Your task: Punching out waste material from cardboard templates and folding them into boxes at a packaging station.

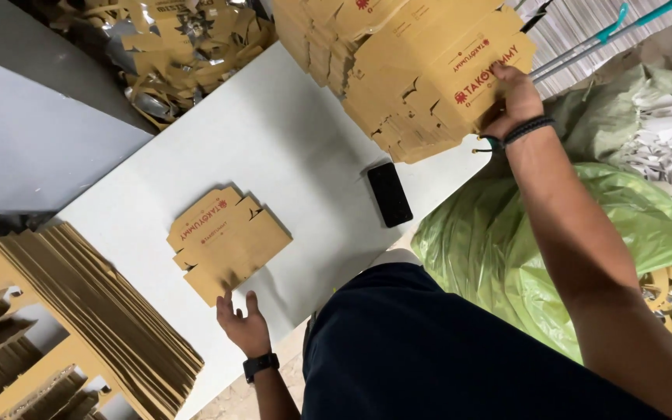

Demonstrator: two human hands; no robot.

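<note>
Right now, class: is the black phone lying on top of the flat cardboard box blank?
No: the black phone lies on the bare white table, apart from the flat cardboard box blank.

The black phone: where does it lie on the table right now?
In the head view the black phone lies flat on the white table, right of the single flat box blank and just below the tall blank stack.

One head camera looks steeply down, close over the worktop (289, 124), both hands within its view.
</note>
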